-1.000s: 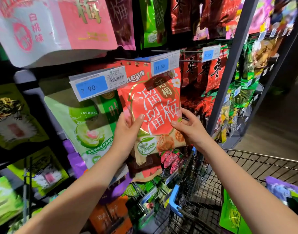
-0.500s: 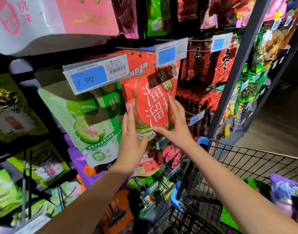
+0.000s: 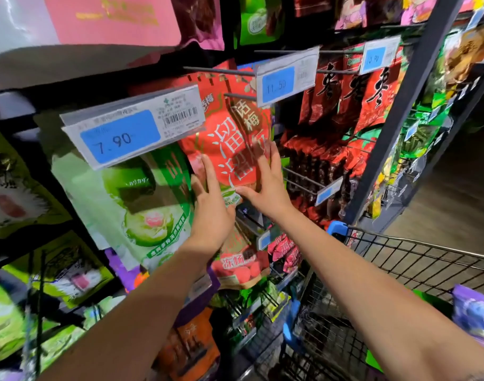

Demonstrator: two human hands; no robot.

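Two hands lie flat against a red pouch (image 3: 229, 127) that hangs among the snack packs on a shop display rack. The left hand (image 3: 210, 207) is released, its fingers (image 3: 207, 169) straight and pointing up, and it presses on the pouch's lower left edge. The right hand (image 3: 265, 185) is also released. Its straight fingers are spread over the white lettering on the pouch's right side, and its thumb reaches across the green badge near the bottom. Neither hand curls around the pouch.

The pouch sits upright or nearly so, its top up by the metal peg hook (image 3: 218, 70) that carries the 11.50 price tag (image 3: 286, 78). Blur hides whether the hook passes through the pouch's hanging hole.

Just left of the pouch hangs a green pouch (image 3: 142, 204), partly covered by the 7.90 price tag (image 3: 131, 130). To the right hang dark red packs (image 3: 353, 89) under a 10.90 price tag (image 3: 378, 55). Below the hands hangs a pink pouch (image 3: 240, 268) showing round red fruit. A wire shopping cart (image 3: 416, 259) stands at the lower right, beneath the right forearm, with a purple pack (image 3: 474, 312) inside it.
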